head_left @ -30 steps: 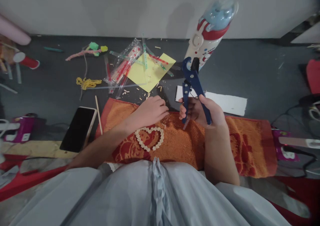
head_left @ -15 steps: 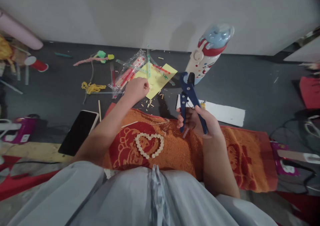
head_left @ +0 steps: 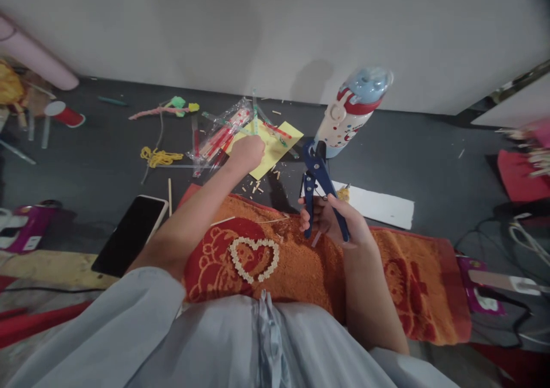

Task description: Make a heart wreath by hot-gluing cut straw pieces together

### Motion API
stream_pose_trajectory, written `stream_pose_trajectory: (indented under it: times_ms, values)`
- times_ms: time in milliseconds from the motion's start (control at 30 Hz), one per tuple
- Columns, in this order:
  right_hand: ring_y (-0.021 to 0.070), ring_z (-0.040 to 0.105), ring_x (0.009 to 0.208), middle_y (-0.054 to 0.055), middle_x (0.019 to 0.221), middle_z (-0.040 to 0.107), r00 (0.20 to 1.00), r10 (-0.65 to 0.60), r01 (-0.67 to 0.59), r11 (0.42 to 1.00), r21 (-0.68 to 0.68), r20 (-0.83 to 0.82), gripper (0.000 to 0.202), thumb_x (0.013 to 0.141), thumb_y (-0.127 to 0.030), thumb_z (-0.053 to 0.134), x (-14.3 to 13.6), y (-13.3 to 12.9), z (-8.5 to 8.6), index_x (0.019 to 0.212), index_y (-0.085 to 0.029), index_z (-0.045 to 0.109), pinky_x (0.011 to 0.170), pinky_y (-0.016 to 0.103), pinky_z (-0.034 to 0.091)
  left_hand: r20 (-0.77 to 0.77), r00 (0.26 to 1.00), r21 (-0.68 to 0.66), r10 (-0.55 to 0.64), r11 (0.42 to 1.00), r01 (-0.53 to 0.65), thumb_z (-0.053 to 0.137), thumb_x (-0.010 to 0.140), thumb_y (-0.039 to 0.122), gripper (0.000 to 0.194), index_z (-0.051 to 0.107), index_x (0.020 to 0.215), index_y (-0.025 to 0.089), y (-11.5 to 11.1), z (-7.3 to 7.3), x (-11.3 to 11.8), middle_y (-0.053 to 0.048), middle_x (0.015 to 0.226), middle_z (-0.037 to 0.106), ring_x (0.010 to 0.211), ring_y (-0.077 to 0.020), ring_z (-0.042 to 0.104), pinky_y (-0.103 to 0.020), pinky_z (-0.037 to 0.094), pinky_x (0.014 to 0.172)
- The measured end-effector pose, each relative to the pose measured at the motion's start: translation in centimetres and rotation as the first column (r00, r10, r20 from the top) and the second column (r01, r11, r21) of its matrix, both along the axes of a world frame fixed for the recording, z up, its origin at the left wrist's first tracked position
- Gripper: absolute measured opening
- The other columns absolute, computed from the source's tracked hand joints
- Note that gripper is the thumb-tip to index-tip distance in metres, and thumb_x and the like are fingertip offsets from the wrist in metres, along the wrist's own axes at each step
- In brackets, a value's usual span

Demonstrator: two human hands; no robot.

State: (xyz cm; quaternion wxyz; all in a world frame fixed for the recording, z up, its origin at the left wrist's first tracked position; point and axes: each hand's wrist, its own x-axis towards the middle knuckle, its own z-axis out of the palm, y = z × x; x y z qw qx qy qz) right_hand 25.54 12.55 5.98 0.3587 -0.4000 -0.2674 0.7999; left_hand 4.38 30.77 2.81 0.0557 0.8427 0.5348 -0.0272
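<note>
My right hand is wrapped round the handles of a blue pipe cutter, its jaws pointing away from me. Over the yellow paper, my left hand is closed with the fingers curled under; whatever they hold is hidden. Small pale cut pieces lie scattered by the paper's near edge. Below them, a heart shape of pale pieces rests on the orange towel. A clear packet of red and white straws lies just beyond my left hand.
A tall bottle stands behind the cutter. White card lies to the right, a phone to the left. Yellow yarn, a red spool and a thin stick are on the dark table at left.
My left hand has moved slightly right across the yellow paper, still closed. The right hand keeps its hold on the pipe cutter. The whole view has shifted a little.
</note>
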Motion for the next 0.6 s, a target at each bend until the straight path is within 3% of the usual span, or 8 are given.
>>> stream_pose_trajectory:
  times_ms: [200, 400, 600]
  values:
    - [0.0257, 0.066, 0.083, 0.009, 0.09, 0.067, 1.0, 0.019, -0.019, 1.0, 0.007, -0.005, 0.046, 0.073, -0.064, 0.059, 0.2, 0.0, -0.4, 0.095, -0.023, 0.062, 0.068, 0.04, 0.053, 0.001, 0.998, 0.023, -0.07, 0.997, 0.07, 0.04, 0.089, 0.015, 0.033, 0.068, 0.103, 0.004, -1.2, -0.1, -0.2, -0.023, 0.104, 0.064, 0.1, -0.0321, 0.061, -0.043, 0.046, 0.08]
    - [0.0252, 0.067, 0.087, 0.01, 0.097, 0.068, 0.996, 0.074, -0.072, 0.997, 0.036, -0.058, 0.049, 0.079, -0.063, 0.055, 0.7, 0.1, -1.1, 0.104, -0.021, 0.061, 0.073, 0.04, 0.054, -0.021, 0.998, 0.01, -0.059, 0.998, 0.06, 0.043, 0.084, 0.01, 0.031, 0.069, 0.1, 0.004, -1.3, 0.2, -0.2, -0.022, 0.099, 0.066, 0.096, -0.0313, 0.062, -0.043, 0.047, 0.082]
    - [0.0235, 0.066, 0.08, 0.008, 0.089, 0.068, 0.997, 0.023, -0.02, 0.999, 0.033, -0.075, 0.049, 0.077, -0.061, 0.061, 0.5, -0.1, -0.8, 0.101, -0.019, 0.062, 0.071, 0.039, 0.055, 0.032, 0.999, 0.025, -0.009, 1.0, 0.009, 0.044, 0.081, 0.01, 0.029, 0.069, 0.096, 0.007, -0.7, -0.4, -0.5, -0.02, 0.097, 0.067, 0.094, -0.0294, 0.062, -0.041, 0.047, 0.081]
